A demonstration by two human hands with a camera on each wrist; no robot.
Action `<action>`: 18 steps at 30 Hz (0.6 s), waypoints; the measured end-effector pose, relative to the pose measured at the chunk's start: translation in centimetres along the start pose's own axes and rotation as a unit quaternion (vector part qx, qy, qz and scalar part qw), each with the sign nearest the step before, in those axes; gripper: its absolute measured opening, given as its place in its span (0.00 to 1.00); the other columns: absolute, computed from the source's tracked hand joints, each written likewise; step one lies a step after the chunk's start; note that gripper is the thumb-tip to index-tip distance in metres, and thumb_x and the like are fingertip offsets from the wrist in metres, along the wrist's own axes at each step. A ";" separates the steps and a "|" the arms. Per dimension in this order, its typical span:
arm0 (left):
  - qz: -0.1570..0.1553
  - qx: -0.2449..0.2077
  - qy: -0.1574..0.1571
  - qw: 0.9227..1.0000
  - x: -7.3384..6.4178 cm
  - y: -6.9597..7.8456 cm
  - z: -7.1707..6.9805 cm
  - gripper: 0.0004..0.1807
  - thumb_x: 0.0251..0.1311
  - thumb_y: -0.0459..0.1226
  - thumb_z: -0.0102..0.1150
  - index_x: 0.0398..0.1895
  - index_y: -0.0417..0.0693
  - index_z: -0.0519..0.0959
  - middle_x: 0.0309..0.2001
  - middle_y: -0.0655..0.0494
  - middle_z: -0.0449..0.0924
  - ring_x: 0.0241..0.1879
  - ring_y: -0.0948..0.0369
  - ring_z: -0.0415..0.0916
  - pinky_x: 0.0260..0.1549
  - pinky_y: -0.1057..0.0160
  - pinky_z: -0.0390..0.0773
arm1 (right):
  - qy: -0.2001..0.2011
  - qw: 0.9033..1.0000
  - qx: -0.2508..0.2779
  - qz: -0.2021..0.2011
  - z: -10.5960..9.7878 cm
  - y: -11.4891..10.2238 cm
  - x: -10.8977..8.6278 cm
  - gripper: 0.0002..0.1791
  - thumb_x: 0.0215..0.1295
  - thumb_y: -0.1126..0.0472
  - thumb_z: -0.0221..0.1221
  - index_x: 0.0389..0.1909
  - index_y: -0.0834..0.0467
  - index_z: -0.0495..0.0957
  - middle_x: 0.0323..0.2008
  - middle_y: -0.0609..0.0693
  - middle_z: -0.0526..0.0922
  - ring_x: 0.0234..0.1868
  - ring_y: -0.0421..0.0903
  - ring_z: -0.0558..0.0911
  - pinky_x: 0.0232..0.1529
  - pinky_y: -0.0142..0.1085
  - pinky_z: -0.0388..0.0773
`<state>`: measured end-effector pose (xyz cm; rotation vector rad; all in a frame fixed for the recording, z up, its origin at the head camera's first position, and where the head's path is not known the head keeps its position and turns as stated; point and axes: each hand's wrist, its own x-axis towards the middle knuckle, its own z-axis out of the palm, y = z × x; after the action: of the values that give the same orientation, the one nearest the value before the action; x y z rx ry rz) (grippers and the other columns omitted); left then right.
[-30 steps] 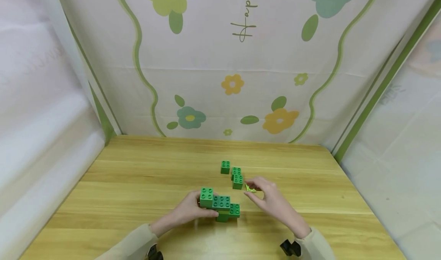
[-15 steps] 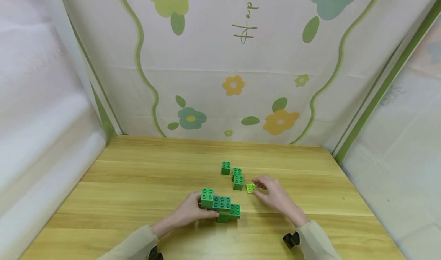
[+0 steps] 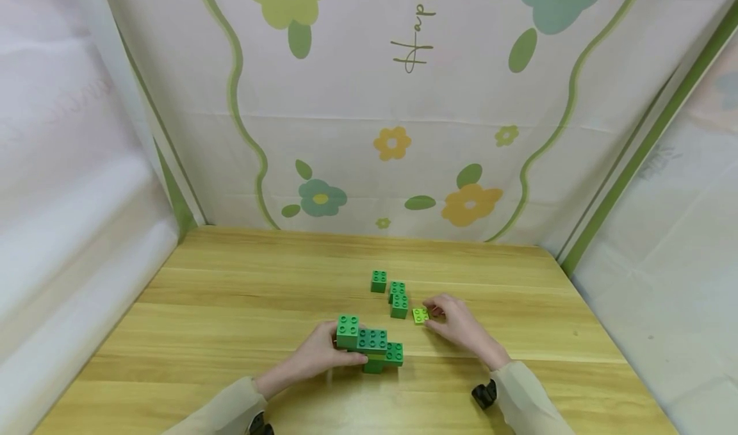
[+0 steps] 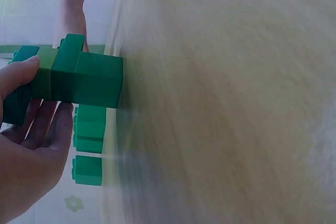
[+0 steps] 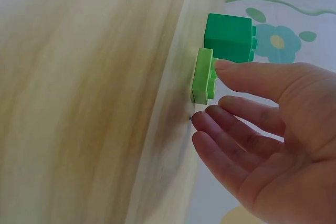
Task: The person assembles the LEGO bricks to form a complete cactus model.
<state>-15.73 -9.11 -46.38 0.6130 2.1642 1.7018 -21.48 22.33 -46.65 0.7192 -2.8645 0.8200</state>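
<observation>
My left hand grips a stepped stack of green toy building bricks by its left end. A thin yellow-green layer sits within this stack, and the left wrist view shows the thumb lying over it. To the right, my right hand is beside a flat lime-green brick that lies studs-up on the table. Thumb and fingers are spread apart there. In the right wrist view the thumb tip overlaps the studs of the lime brick, while the other fingers curve loosely below it.
Two green bricks stand close together just left of the lime one, and another green brick is slightly farther back. The wooden table ends at a white flower-printed cloth, with more cloth at both sides.
My right hand has shifted slightly right, uncovering most of the lime brick that its fingers hid before. The left hand holds its stack in the same place.
</observation>
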 end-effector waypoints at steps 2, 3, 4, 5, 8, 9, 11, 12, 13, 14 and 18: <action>0.000 0.000 0.000 1.000 0.0 0.0 0.0 0.27 0.53 0.38 0.74 0.56 0.44 0.78 0.51 0.43 0.85 0.45 0.67 0.82 0.46 0.73 0.82 | -0.002 1.000 -0.005 0.005 0.1 0.0 0.1 0.19 0.58 0.66 0.69 0.49 0.67 0.80 0.43 0.56 0.84 0.41 0.49 0.83 0.42 0.40 0.85; 0.000 0.001 0.000 1.000 0.0 0.0 0.0 0.27 0.53 0.38 0.74 0.56 0.44 0.78 0.51 0.44 0.85 0.46 0.67 0.82 0.46 0.73 0.82 | -0.004 1.000 -0.008 0.008 0.1 0.0 0.1 0.19 0.57 0.65 0.69 0.49 0.67 0.80 0.43 0.56 0.84 0.41 0.49 0.83 0.43 0.40 0.85; 0.000 0.001 0.000 1.000 0.0 0.0 0.0 0.26 0.53 0.38 0.74 0.56 0.44 0.79 0.51 0.44 0.85 0.46 0.67 0.82 0.46 0.73 0.82 | -0.005 1.000 -0.010 0.010 0.2 0.0 0.2 0.19 0.57 0.65 0.69 0.49 0.67 0.81 0.43 0.56 0.84 0.41 0.49 0.83 0.42 0.40 0.85; 0.000 0.002 0.001 1.000 0.0 0.0 0.0 0.26 0.53 0.38 0.74 0.56 0.44 0.79 0.51 0.44 0.85 0.46 0.67 0.82 0.46 0.73 0.82 | -0.006 1.000 -0.013 0.011 0.2 0.0 0.2 0.19 0.57 0.65 0.70 0.49 0.67 0.81 0.43 0.56 0.84 0.41 0.48 0.82 0.42 0.40 0.85; -0.002 0.006 0.002 1.000 0.0 0.1 0.0 0.26 0.53 0.38 0.73 0.56 0.44 0.79 0.52 0.44 0.85 0.47 0.66 0.82 0.46 0.73 0.81 | -0.013 1.000 -0.014 0.019 0.3 -0.2 0.4 0.19 0.55 0.64 0.71 0.48 0.66 0.81 0.42 0.55 0.84 0.41 0.47 0.81 0.42 0.39 0.84; -0.003 0.006 0.002 1.000 0.0 0.1 0.0 0.26 0.53 0.39 0.73 0.56 0.44 0.79 0.52 0.44 0.85 0.47 0.65 0.82 0.46 0.73 0.81 | -0.014 1.000 -0.016 0.020 0.3 -0.2 0.4 0.19 0.55 0.64 0.71 0.47 0.65 0.82 0.42 0.54 0.84 0.41 0.46 0.81 0.42 0.38 0.84; -0.005 0.007 0.002 1.000 0.0 0.1 0.0 0.26 0.53 0.39 0.73 0.56 0.44 0.79 0.52 0.45 0.84 0.48 0.65 0.82 0.46 0.74 0.81 | -0.017 0.999 -0.021 0.022 0.4 -0.2 0.5 0.19 0.54 0.63 0.72 0.46 0.65 0.82 0.42 0.53 0.84 0.40 0.45 0.80 0.41 0.36 0.84; -0.005 0.006 0.002 1.000 0.0 0.2 0.0 0.26 0.54 0.39 0.73 0.56 0.44 0.79 0.52 0.45 0.84 0.48 0.64 0.82 0.46 0.73 0.81 | -0.019 0.999 -0.020 0.025 0.4 -0.2 0.5 0.18 0.54 0.63 0.72 0.45 0.64 0.83 0.41 0.53 0.83 0.40 0.44 0.80 0.40 0.35 0.83; -0.006 0.006 0.002 1.000 0.0 0.2 0.0 0.26 0.54 0.39 0.73 0.56 0.45 0.79 0.52 0.45 0.84 0.48 0.64 0.82 0.46 0.73 0.81 | -0.020 0.999 -0.023 0.026 0.4 -0.2 0.5 0.18 0.53 0.63 0.72 0.45 0.64 0.83 0.41 0.52 0.83 0.39 0.44 0.79 0.39 0.33 0.82; -0.006 0.005 0.002 1.000 0.0 0.2 0.0 0.26 0.54 0.39 0.73 0.56 0.45 0.79 0.53 0.45 0.84 0.48 0.64 0.82 0.46 0.73 0.81 | -0.021 0.999 -0.025 0.026 0.4 -0.3 0.5 0.17 0.53 0.63 0.72 0.44 0.63 0.83 0.40 0.52 0.83 0.39 0.43 0.79 0.38 0.32 0.82; -0.007 0.007 0.004 1.000 0.0 0.1 0.1 0.26 0.53 0.39 0.74 0.56 0.45 0.79 0.52 0.45 0.84 0.48 0.63 0.82 0.46 0.73 0.81 | -0.024 0.999 -0.023 0.030 0.4 -0.4 0.6 0.15 0.53 0.63 0.73 0.41 0.62 0.83 0.38 0.51 0.82 0.37 0.43 0.78 0.36 0.29 0.78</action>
<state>-15.70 -9.05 -46.33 0.5947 2.1828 1.6850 -21.81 21.57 -46.70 0.6592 -2.9513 0.7517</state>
